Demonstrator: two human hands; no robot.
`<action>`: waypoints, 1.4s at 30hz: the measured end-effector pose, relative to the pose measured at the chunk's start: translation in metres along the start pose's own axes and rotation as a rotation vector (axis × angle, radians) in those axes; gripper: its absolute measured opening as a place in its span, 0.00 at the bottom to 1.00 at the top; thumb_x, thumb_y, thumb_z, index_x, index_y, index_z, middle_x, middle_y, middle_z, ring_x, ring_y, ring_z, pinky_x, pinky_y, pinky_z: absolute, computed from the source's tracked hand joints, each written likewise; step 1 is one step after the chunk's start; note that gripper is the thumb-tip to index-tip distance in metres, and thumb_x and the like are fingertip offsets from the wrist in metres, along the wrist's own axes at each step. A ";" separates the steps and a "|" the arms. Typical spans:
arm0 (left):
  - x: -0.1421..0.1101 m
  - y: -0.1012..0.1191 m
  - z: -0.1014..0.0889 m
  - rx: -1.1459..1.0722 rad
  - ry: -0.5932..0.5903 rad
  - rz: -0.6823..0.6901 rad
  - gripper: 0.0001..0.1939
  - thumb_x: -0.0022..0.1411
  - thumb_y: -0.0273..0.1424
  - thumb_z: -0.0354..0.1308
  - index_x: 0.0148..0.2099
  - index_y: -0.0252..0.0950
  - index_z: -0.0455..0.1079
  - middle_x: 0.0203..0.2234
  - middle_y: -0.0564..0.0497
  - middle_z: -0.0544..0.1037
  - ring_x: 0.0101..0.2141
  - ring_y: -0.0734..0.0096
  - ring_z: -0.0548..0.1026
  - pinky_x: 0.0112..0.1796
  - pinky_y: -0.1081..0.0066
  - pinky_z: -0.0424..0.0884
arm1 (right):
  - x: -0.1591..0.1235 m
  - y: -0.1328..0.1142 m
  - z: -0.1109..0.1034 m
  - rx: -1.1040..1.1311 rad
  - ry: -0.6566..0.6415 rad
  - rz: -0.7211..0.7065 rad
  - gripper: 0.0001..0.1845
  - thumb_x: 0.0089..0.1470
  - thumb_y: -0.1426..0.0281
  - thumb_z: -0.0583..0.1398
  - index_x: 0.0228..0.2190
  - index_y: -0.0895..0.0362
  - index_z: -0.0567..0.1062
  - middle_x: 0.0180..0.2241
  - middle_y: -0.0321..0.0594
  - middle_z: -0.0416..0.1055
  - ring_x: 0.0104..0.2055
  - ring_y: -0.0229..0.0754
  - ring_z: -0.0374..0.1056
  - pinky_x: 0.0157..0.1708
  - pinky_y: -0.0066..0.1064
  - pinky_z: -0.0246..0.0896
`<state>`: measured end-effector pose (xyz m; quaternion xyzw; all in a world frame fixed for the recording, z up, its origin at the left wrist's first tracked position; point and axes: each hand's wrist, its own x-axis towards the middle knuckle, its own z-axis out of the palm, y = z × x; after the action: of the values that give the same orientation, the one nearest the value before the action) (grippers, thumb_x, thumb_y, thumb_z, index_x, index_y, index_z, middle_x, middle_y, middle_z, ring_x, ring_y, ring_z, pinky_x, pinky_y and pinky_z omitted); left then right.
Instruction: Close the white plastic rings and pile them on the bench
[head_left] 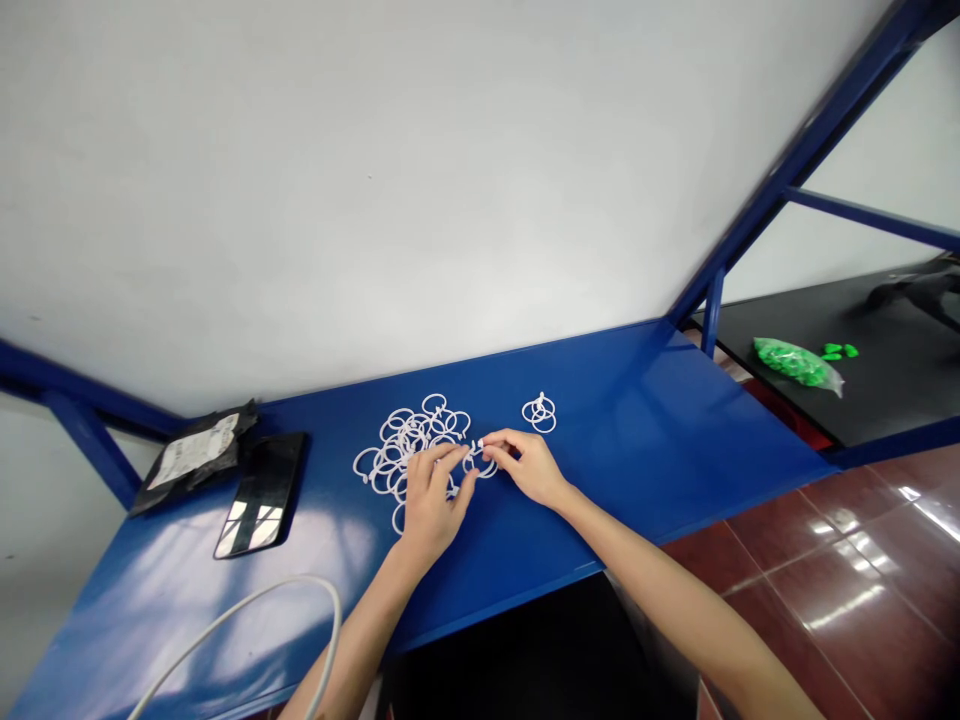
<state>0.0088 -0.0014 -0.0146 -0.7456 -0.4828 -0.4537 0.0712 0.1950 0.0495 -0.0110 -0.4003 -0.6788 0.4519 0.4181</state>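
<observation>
A heap of white curtain rings (390,470), each with a small eyelet, lies on the blue table (600,480). At the heap's right edge my left hand (431,500) has its thumb and index finger at a white ring, partly hidden by the fingers. My right hand (529,465) pinches a white ring (487,472) near its eyelet, close to the left fingertips. Further back to the right, a small group of linked or overlapping white rings (539,413) rests apart from the heap.
To the left lie a dark phone (262,495) and a black package (196,455) with a white label. A white cable (247,600) arcs across the front left. Blue frame posts (712,310) flank the table; a bag of green pieces (799,365) sits on a black table at right.
</observation>
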 end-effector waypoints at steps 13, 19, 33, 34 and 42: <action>0.001 -0.004 -0.002 -0.269 -0.095 -0.290 0.05 0.68 0.33 0.61 0.44 0.39 0.76 0.34 0.51 0.82 0.35 0.67 0.79 0.38 0.66 0.75 | -0.007 -0.001 0.004 -0.224 -0.055 -0.204 0.11 0.67 0.63 0.59 0.42 0.53 0.79 0.35 0.37 0.77 0.31 0.37 0.70 0.34 0.29 0.68; 0.004 -0.004 -0.006 -0.317 -0.094 -0.187 0.03 0.68 0.28 0.60 0.40 0.40 0.76 0.31 0.52 0.82 0.33 0.69 0.76 0.36 0.66 0.73 | -0.012 0.000 0.006 -0.275 -0.064 -0.328 0.11 0.69 0.64 0.57 0.45 0.53 0.79 0.39 0.40 0.78 0.36 0.39 0.74 0.39 0.30 0.70; -0.007 -0.004 -0.007 -0.247 -0.009 0.058 0.13 0.65 0.16 0.57 0.40 0.40 0.74 0.30 0.53 0.80 0.32 0.71 0.73 0.34 0.69 0.72 | -0.021 -0.001 0.012 -0.446 -0.114 -0.477 0.15 0.72 0.67 0.52 0.43 0.54 0.79 0.36 0.40 0.77 0.35 0.39 0.74 0.37 0.31 0.71; -0.007 -0.005 -0.007 -0.235 -0.007 0.071 0.13 0.65 0.16 0.57 0.41 0.40 0.74 0.30 0.53 0.80 0.32 0.71 0.73 0.34 0.70 0.72 | -0.021 -0.001 0.012 -0.454 -0.117 -0.480 0.15 0.72 0.67 0.52 0.43 0.53 0.79 0.36 0.40 0.77 0.35 0.39 0.74 0.37 0.30 0.71; 0.001 -0.003 -0.001 0.011 -0.083 -0.001 0.11 0.67 0.27 0.61 0.52 0.38 0.73 0.40 0.47 0.81 0.40 0.63 0.74 0.45 0.62 0.71 | -0.007 0.001 0.006 -0.468 0.076 -0.459 0.12 0.70 0.66 0.55 0.43 0.56 0.79 0.36 0.40 0.78 0.35 0.39 0.74 0.37 0.30 0.69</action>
<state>0.0057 0.0006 -0.0142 -0.7633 -0.4881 -0.4196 0.0551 0.1916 0.0414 -0.0147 -0.3387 -0.8207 0.1625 0.4305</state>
